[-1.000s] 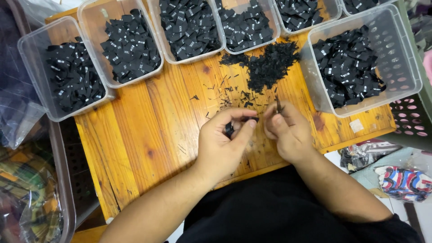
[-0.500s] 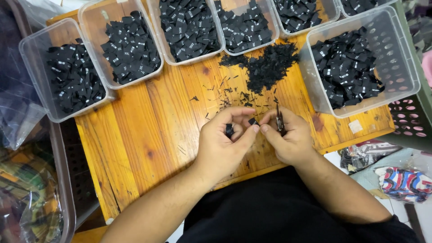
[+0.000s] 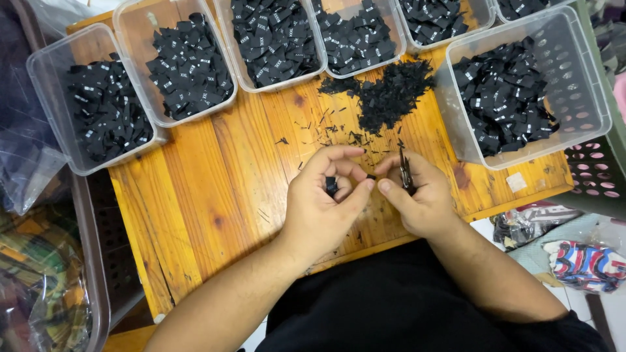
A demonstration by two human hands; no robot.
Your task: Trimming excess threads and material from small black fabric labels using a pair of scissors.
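Left hand [image 3: 323, 208] curled around a small black label [image 3: 331, 186], pinched at the fingertips just beside the right hand [image 3: 417, 199]. Right hand clenched on small snips [image 3: 405, 173], blades upward. Beyond both hands on the bench [image 3: 215, 195], a heap of black scraps [image 3: 391, 94].

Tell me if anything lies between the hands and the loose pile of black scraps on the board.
Nothing bulky does. Between the left hand, the right hand and the scrap pile lies only bare wooden board strewn with thin black snippets. The clear tubs stand beside that path.
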